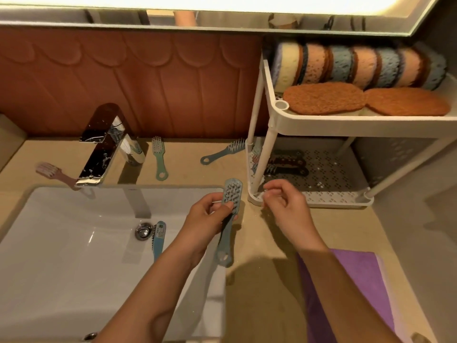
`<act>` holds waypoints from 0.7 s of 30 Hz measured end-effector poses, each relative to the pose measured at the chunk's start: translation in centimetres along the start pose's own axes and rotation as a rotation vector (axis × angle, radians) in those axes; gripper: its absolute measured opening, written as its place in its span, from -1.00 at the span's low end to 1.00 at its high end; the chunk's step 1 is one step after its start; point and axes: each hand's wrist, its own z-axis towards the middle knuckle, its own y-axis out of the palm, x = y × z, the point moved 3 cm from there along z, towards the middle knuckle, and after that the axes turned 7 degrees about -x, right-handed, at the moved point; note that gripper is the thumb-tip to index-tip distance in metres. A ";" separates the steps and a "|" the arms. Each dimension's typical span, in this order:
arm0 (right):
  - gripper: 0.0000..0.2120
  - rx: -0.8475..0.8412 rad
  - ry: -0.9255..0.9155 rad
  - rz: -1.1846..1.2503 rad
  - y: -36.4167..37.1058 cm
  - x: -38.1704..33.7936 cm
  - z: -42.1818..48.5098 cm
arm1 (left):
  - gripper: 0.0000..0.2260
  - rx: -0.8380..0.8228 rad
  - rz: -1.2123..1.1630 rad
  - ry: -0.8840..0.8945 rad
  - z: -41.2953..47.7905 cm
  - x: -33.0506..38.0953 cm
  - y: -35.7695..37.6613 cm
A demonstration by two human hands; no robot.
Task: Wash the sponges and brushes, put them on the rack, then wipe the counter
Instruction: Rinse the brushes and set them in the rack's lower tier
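- My left hand (210,214) grips a blue-grey brush (228,219) at its neck, bristle head pointing to 12 o'clock, right above the sink's (74,256) right rim.
- My right hand (282,204) holds nothing, fingers loosely curled, hovering at the rack's (309,198) front-left corner, apart from the brush.
- Another blue brush (158,237) lies in the basin beside the drain (143,231).
- At 12 o'clock two green brushes (158,157) (222,152) rest on the counter (259,280); a pink brush (53,173) sits at 10 o'clock behind the faucet (103,144).
- The rack's lower shelf has dark brushes (284,164) at its left end, with open mesh to their right; sponges (358,65) fill the top shelf.
- A purple cloth (351,293) lies at 4 o'clock; bare counter runs between it and the sink.
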 end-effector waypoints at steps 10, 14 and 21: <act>-0.61 -0.074 -0.064 -0.259 2.0 -0.3 -3.2 | -0.83 0.106 -0.108 -0.029 0.2 -0.9 3.3; -0.67 0.015 -0.136 -0.380 0.7 -0.4 -3.3 | -0.77 0.058 -0.041 -0.072 0.5 -0.9 4.8; -0.64 0.063 -0.078 -0.532 -3.9 1.2 -1.6 | -0.74 0.127 0.195 0.039 1.6 0.4 4.8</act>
